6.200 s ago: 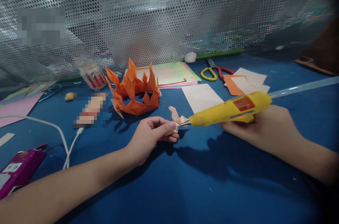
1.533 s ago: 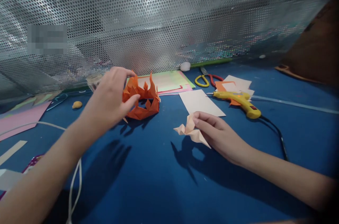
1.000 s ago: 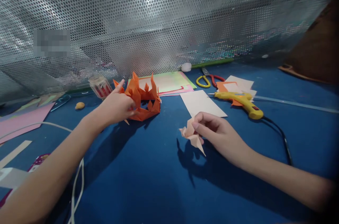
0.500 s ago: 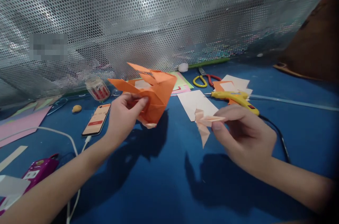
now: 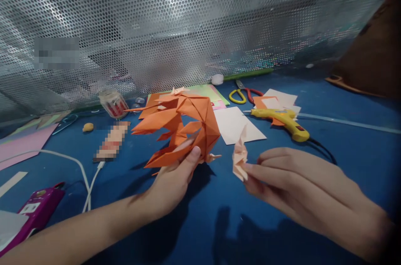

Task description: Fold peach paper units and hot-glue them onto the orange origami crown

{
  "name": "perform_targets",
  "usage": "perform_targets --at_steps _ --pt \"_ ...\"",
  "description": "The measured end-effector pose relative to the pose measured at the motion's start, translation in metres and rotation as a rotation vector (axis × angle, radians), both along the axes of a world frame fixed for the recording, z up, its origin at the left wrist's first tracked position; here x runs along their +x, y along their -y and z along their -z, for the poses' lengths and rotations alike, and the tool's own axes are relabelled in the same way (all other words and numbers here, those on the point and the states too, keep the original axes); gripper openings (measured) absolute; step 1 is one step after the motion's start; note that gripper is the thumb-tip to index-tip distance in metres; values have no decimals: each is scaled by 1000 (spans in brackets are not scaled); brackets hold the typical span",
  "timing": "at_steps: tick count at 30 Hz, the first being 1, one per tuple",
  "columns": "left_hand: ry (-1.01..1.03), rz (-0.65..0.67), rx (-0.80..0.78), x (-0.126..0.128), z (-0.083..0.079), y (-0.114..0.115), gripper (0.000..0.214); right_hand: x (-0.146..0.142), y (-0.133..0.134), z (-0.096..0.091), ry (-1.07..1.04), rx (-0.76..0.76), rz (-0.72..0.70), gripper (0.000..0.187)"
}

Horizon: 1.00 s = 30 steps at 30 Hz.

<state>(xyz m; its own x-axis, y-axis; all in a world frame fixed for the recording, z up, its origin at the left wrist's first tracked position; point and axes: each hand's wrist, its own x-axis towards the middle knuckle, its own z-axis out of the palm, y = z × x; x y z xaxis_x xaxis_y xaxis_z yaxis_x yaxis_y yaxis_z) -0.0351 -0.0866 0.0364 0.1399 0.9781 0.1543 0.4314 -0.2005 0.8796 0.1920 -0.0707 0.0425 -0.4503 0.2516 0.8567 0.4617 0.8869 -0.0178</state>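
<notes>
An orange folded-paper ring with long pointed flaps [image 5: 209,125] is held up over the blue table, its points spread to the left. My left hand [image 5: 175,179] is closed on its lower edge, the thumb pressed on the near side. Small pale peach folded pieces show at the ring's top and lower right. To the right, my right hand [image 5: 294,185] pinches a small peach origami crane [image 5: 240,158] between thumb and fingers. The crane is upright and apart from the ring.
A yellow glue gun [image 5: 282,121] lies right of a white paper sheet [image 5: 236,125]. Scissors [image 5: 242,92], a glass jar [image 5: 113,104] and coloured papers are at the back. A phone [image 5: 112,142] with a white cable and a purple power strip [image 5: 42,208] lie left.
The orange ring has turned so its opening faces me, and my left hand has moved right. My right hand has rotated and lowered, tipping the crane upright.
</notes>
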Motion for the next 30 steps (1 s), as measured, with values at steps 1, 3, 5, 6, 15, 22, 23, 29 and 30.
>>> perform_targets --at_steps 1,3,5,6,15,22,23,29,30 --pt "-3 7 -9 2 2 2 28 -2 -1 0 -1 1 -4 18" --pt "-22 12 -10 6 4 5 30 -5 -3 1 2 27 -18 19" --pt "6 28 -4 9 6 8 34 -5 -3 0 25 42 -37 20" --pt "38 44 -6 10 8 10 37 -4 -4 1 39 39 -41 21" --pt "178 132 -79 11 16 18 47 -3 -4 21 124 32 -23 13" --pt "95 90 -137 10 12 19 50 -7 -7 16 136 127 -39 13" --pt "103 105 -135 11 11 18 50 -7 -8 16 134 136 -38 13" --pt "138 183 -99 11 9 18 44 -11 -8 18 109 65 -77 12" --pt "153 200 -92 11 10 18 44 -12 -8 18 91 42 -80 13"
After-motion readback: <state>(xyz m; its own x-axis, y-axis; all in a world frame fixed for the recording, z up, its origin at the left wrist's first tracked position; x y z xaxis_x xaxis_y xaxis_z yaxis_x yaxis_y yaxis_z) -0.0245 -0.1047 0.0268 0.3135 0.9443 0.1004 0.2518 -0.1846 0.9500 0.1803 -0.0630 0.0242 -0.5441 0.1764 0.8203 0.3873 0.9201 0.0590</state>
